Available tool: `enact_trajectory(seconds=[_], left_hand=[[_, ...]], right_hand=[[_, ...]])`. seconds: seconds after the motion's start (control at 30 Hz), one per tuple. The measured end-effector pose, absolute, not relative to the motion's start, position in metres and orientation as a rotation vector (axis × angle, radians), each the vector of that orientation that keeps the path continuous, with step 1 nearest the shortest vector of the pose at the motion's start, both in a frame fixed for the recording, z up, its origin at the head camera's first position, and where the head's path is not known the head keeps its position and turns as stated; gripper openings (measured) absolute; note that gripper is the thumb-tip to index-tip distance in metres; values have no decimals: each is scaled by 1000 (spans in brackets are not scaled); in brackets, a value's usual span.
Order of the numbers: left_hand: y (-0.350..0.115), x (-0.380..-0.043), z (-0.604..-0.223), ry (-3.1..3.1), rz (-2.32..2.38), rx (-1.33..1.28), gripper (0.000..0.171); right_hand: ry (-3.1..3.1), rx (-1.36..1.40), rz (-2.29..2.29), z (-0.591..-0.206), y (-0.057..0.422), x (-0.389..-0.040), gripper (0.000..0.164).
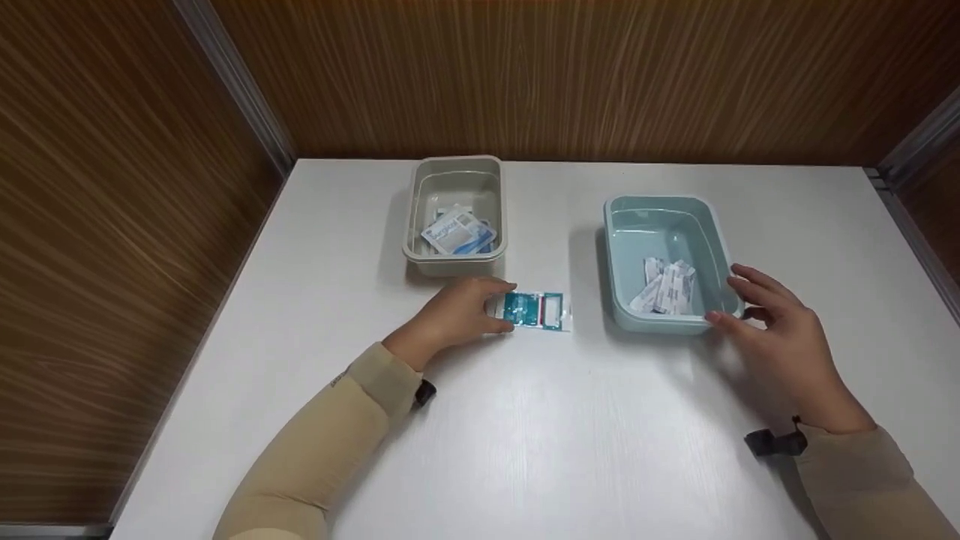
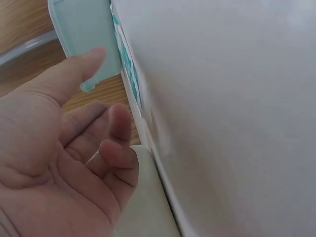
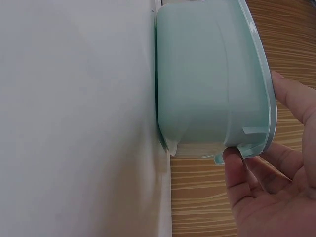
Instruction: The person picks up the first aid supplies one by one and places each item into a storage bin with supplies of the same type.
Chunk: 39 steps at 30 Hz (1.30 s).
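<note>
A flat teal-and-white packet [image 1: 525, 310] with a red stripe lies on the white table. My left hand [image 1: 461, 311] is at its left end, thumb and fingers spread around that end in the head view. From the left wrist, a gap shows between the thumb and the loosely bent fingers, with the packet [image 2: 129, 64] beyond them. My right hand [image 1: 784, 337] grips the near right corner of a light blue bin [image 1: 660, 325]; in the right wrist view its thumb is on the rim and a fingertip tucks under the lip. Slim white printed sachets [image 1: 675, 289] lie inside this bin.
Behind my left hand stands a beige bin [image 1: 457, 267] holding several flat blue-and-white packets [image 1: 459, 231]. Wood-grain panels [image 1: 525, 82] border the table [image 1: 555, 450] at the back and left.
</note>
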<state>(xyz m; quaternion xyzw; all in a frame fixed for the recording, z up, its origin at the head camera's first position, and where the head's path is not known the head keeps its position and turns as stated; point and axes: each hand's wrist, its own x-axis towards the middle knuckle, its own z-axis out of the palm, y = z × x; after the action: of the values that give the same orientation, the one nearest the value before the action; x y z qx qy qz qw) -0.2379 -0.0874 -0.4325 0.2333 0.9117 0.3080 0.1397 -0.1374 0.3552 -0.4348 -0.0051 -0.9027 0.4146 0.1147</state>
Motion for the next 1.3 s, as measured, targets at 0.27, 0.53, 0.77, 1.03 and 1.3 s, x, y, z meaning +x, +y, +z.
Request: enact_trajectory(seconds=[0.27, 0.53, 0.77, 1.03, 1.3], left_hand=[[-87, -241, -438, 2632, 862, 615, 76], [-86, -241, -440, 2644, 846, 604, 75], [-85, -241, -439, 2644, 865, 604, 72], [-85, -239, -440, 2623, 900, 607, 66], [-84, -234, -440, 2613, 936, 629, 62]], right_hand=[[-2655, -41, 1239, -434, 355, -138, 67], [-2657, -37, 1245, -435, 354, -136, 67], [-2657, -27, 1223, -434, 354, -135, 66], [-2659, -25, 1215, -433, 354, -135, 67], [-2656, -33, 1231, -433, 353, -136, 67]])
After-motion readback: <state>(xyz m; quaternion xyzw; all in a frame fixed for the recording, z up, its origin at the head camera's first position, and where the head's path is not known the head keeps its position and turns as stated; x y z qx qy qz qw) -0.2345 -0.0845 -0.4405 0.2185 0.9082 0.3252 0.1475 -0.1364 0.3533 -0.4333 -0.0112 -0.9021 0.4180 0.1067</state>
